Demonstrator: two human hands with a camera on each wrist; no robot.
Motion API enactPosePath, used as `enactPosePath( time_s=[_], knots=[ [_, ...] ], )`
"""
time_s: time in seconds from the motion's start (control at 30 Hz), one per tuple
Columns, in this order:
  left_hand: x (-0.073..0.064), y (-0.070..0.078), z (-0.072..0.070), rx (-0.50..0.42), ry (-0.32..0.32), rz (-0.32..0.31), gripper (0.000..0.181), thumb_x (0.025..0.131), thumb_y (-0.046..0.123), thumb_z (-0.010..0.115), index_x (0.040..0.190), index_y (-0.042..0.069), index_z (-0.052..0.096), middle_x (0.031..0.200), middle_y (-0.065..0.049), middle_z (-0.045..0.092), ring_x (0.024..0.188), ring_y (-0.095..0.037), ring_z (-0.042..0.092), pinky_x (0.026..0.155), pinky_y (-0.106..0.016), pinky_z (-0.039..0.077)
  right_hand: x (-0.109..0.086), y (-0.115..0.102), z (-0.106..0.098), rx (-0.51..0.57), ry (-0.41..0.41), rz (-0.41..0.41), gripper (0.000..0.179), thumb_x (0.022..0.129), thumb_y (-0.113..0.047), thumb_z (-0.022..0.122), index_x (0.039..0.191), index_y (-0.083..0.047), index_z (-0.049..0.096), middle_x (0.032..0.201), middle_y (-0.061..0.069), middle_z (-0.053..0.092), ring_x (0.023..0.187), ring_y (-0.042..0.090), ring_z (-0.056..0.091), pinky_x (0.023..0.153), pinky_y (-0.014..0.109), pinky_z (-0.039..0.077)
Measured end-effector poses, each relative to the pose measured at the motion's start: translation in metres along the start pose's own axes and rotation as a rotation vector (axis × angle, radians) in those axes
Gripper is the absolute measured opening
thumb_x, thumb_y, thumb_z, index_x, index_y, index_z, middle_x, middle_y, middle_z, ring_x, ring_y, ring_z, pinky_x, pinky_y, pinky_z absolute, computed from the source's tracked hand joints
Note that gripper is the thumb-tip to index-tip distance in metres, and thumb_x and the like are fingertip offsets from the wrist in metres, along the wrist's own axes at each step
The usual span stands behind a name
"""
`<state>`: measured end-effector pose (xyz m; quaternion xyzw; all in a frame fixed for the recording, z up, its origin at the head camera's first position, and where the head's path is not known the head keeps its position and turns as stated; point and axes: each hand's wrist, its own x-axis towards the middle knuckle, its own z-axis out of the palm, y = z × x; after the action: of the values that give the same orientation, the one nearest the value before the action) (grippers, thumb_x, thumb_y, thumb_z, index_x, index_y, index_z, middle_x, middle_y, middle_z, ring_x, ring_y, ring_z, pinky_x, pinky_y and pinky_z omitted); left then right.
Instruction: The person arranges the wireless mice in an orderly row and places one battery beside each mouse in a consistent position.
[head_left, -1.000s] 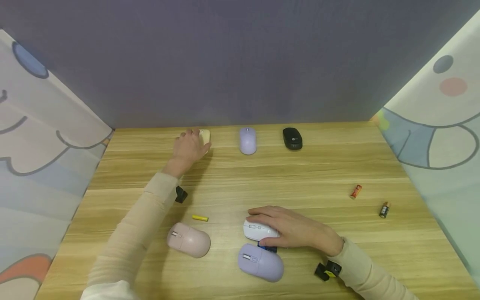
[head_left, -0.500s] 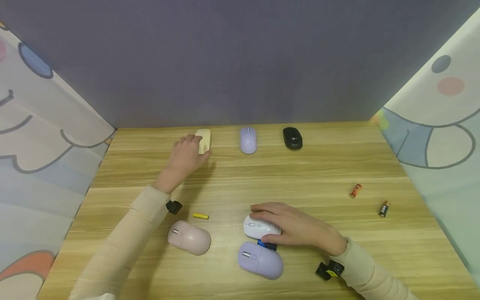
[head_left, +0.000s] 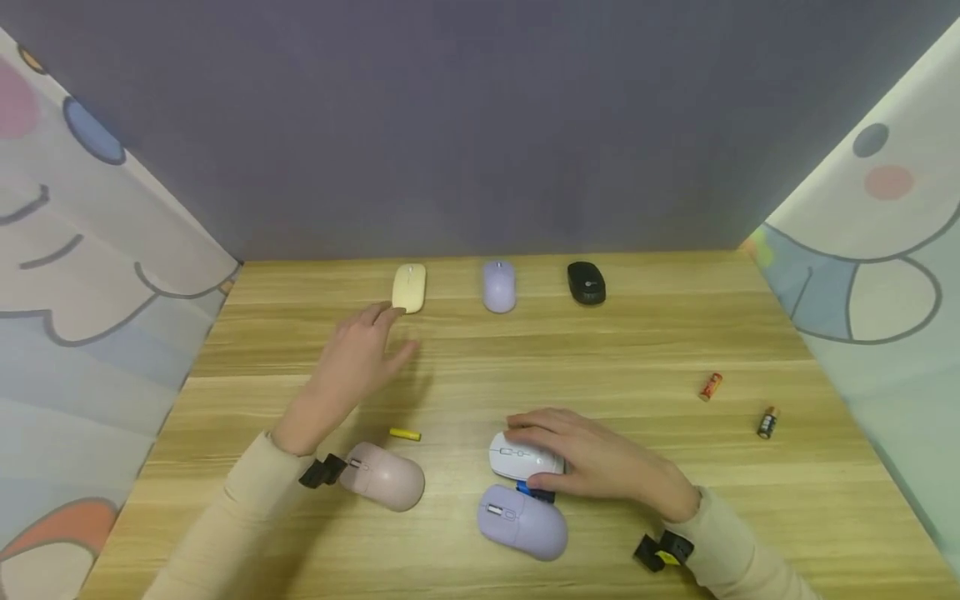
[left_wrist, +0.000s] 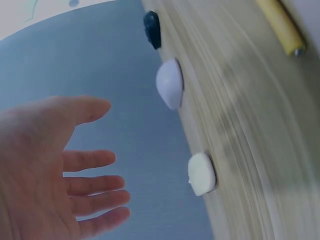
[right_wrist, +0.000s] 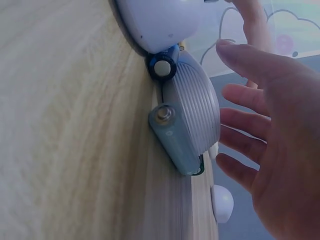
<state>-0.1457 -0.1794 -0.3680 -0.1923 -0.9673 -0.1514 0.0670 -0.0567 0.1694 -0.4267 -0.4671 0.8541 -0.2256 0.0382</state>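
Observation:
My left hand (head_left: pixel 345 367) is over the left part of the table, fingers spread, holding nothing. Its index fingertip is just in front of the cream mouse (head_left: pixel 408 288). In the left wrist view, the left hand (left_wrist: pixel 75 170) has its thumb apart from the fingers. My right hand (head_left: pixel 592 458) is over a white mouse (head_left: pixel 517 457), covering its rear. In the right wrist view, the right hand's fingers look loose alongside the mouse's ridged side (right_wrist: pixel 192 105). A blue-and-black battery (right_wrist: pixel 162 67) and a greenish battery (right_wrist: pixel 175 142) lie by the mouse; the hand hides the greenish one in the head view.
A lavender mouse (head_left: pixel 522 522) and pink mouse (head_left: pixel 386 477) lie in front, near a yellow battery (head_left: pixel 405 434). Farther back are another lavender mouse (head_left: pixel 498 287) and a black mouse (head_left: pixel 587 283). An orange battery (head_left: pixel 710 387) and black battery (head_left: pixel 768 422) lie right.
My left hand has let go of the cream mouse and drawn back toward the front left, leaving that mouse in the back row. The right hand stays over the white mouse.

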Motion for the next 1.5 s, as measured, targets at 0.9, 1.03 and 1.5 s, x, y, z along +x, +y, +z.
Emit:
enactPosePath(
  time_s=[0.9, 1.03, 1.5],
  knots=[
    [-0.1, 0.023, 0.006, -0.044, 0.082, 0.16, 0.055, 0.087, 0.03, 0.083, 0.132, 0.004, 0.066, 0.131, -0.019, 0.068, 0.111, -0.041, 0.069, 0.092, -0.058, 0.058, -0.007, -0.004, 0.005, -0.004, 0.005, 0.006, 0.058, 0.1, -0.048, 0.065, 0.148, -0.016, 0.055, 0.152, 0.006, 0.054, 0.138, 0.025, 0.053, 0.11, 0.049, 0.049],
    [-0.11, 0.024, 0.01, -0.051, 0.084, 0.144, 0.053, 0.086, 0.03, 0.083, 0.131, 0.006, 0.068, 0.129, -0.016, 0.069, 0.11, -0.038, 0.07, 0.091, -0.056, 0.059, -0.008, -0.005, 0.005, -0.005, 0.004, 0.006, 0.058, 0.1, -0.048, 0.064, 0.148, -0.017, 0.055, 0.152, 0.006, 0.054, 0.137, 0.024, 0.053, 0.109, 0.05, 0.05],
    [-0.127, 0.02, 0.021, -0.089, 0.096, 0.188, 0.051, 0.084, 0.027, 0.085, 0.127, 0.005, 0.069, 0.127, -0.017, 0.07, 0.109, -0.039, 0.07, 0.089, -0.058, 0.059, -0.008, -0.003, 0.005, -0.015, 0.021, -0.006, 0.056, 0.101, -0.047, 0.064, 0.147, -0.015, 0.056, 0.152, 0.007, 0.054, 0.137, 0.025, 0.054, 0.108, 0.051, 0.05]
  ],
)
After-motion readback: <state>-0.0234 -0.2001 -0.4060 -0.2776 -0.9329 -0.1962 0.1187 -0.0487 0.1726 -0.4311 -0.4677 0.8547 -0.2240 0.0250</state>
